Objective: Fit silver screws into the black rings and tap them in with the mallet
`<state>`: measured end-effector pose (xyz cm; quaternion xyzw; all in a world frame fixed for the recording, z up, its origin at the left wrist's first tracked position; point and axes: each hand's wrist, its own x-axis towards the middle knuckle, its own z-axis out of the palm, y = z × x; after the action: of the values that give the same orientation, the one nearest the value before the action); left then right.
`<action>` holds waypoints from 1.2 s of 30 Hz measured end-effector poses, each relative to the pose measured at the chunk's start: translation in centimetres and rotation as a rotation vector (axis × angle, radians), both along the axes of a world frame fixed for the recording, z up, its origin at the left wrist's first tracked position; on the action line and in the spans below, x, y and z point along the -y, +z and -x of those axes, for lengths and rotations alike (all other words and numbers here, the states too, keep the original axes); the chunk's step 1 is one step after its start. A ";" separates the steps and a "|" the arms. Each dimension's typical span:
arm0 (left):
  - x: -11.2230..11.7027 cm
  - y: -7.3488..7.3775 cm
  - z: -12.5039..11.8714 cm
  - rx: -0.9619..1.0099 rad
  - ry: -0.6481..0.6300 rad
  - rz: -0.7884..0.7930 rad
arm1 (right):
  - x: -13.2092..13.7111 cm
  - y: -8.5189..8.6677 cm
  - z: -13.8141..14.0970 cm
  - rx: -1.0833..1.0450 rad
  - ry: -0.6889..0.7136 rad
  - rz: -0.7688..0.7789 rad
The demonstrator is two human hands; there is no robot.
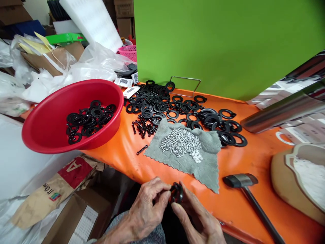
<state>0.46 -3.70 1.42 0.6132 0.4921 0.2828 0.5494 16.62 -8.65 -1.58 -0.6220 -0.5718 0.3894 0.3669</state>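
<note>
Close to the table's front edge, both hands meet at a black ring-shaped part (177, 192). My right hand (196, 215) grips it from the right, thumb below and fingers behind. The thumb and forefinger of my left hand (148, 203) are pinched together at its left side; any small piece between them is hidden. Just beyond lies a grey cloth (175, 165) bearing a heap of small silver pins (180, 142) and some little white pieces (197, 156). Short black links (143, 127) are piled left of the cloth, with one single black link (142, 149) nearer me.
A red basin (35, 135) holding black parts stands left. Many black rings (159, 106) cover the back of the orange table (122, 156). At right are a hammer (241, 180), a beige tub (281, 169) and a metal cylinder (279, 112). A green panel (223, 44) rises behind.
</note>
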 end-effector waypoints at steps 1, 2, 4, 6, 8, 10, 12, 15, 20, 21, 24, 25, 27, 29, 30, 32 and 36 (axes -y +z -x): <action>0.2 0.0 -0.1 -0.002 0.006 -0.010 | 0.2 -0.3 0.2 -0.012 -0.011 0.003; 0.4 0.0 -0.1 -0.007 0.013 -0.020 | 0.4 -0.6 0.4 -0.029 -0.025 0.009; 0.6 0.0 -0.1 -0.020 0.021 -0.041 | 0.7 -1.0 0.7 -0.082 -0.074 0.020; 0.8 -0.2 -0.1 -0.028 0.020 -0.058 | 0.9 -1.4 1.0 -0.165 -0.111 0.045; 0.9 -0.3 0.0 -0.036 0.023 -0.076 | 1.2 -1.7 1.3 -0.258 -0.125 0.081; 1.0 -0.3 0.2 -0.046 0.030 -0.089 | 1.3 -1.9 1.5 -0.337 -0.127 0.116; 1.0 -0.2 0.4 -0.059 0.027 -0.080 | 1.3 -2.0 1.7 -0.391 -0.128 0.139; 0.8 0.2 0.7 -0.104 0.026 -0.032 | 1.0 -1.8 1.9 -0.402 -0.108 0.150; 0.6 0.7 0.9 -0.116 0.075 0.016 | 0.1 -0.5 2.4 -0.415 -0.087 0.149; 0.6 0.8 1.0 -0.106 0.079 0.013 | 0.0 -0.2 2.7 -0.443 -0.096 0.150; 0.9 0.7 1.3 -0.094 0.091 -0.026 | 0.2 0.2 3.6 -0.506 -0.136 0.133; 1.1 0.6 1.4 -0.090 0.089 -0.036 | 0.3 0.2 3.9 -0.511 -0.157 0.125; 1.6 0.4 1.7 -0.080 0.076 -0.032 | 0.8 0.3 4.4 -0.522 -0.184 0.122; 2.2 0.1 2.0 -0.076 0.061 -0.008 | 1.4 0.3 4.7 -0.550 -0.177 0.139; 2.6 0.0 2.2 -0.079 0.059 -0.002 | 1.7 0.3 4.8 -0.565 -0.172 0.144; 3.2 -0.2 2.4 -0.092 0.064 -0.018 | 2.3 0.2 4.7 -0.568 -0.160 0.147; 4.3 0.2 2.8 -0.142 0.013 -0.060 | 3.3 0.1 3.7 -0.463 -0.060 0.082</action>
<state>-2.35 -8.03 1.62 0.6447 0.5249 0.2569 0.4928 12.91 -11.95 -1.53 -0.5473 -0.4374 0.5332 0.4742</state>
